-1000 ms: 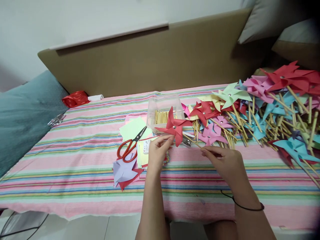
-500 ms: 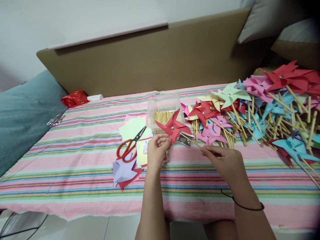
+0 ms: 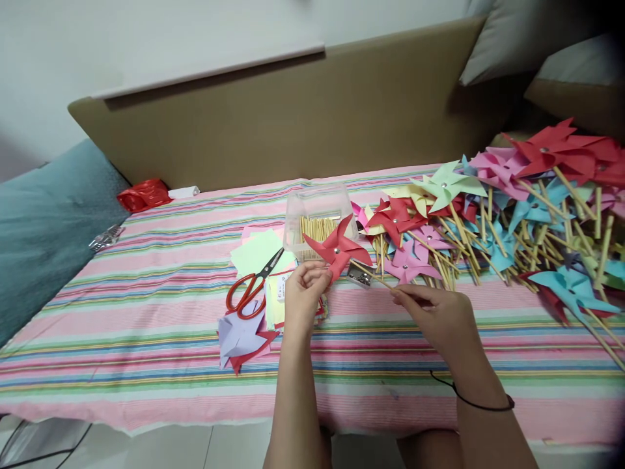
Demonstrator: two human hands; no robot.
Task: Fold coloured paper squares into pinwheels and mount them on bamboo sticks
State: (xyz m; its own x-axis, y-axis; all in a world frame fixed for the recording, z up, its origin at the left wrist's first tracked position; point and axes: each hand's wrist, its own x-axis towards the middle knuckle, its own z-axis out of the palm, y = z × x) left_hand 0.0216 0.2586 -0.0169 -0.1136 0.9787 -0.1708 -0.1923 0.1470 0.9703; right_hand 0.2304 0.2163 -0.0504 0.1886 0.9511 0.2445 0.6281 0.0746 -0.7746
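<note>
A red paper pinwheel (image 3: 338, 247) with a silvery pin at its centre is held up in the middle. My left hand (image 3: 307, 286) pinches one of its lower blades. The thin wooden stick (image 3: 374, 273) of the pinwheel slants down to the right, and my right hand (image 3: 434, 312) grips its lower end between thumb and fingers. Just behind the stick lies a small box of metal pins (image 3: 360, 276). Beyond the pinwheel stands a clear plastic tub (image 3: 295, 215) holding many wooden sticks (image 3: 318, 229).
Red-handled scissors (image 3: 251, 290) lie on coloured paper sheets (image 3: 261, 251), left of my left hand. Cut purple paper (image 3: 240, 339) lies nearer me. Finished pinwheels (image 3: 502, 195) are heaped on the right. A striped cloth (image 3: 122, 312) covers the seat; a red plastic bag (image 3: 145, 195) lies at back left.
Both hands keep their hold on the red pinwheel and its stick, with almost no movement. The whole view has shifted very slightly.
</note>
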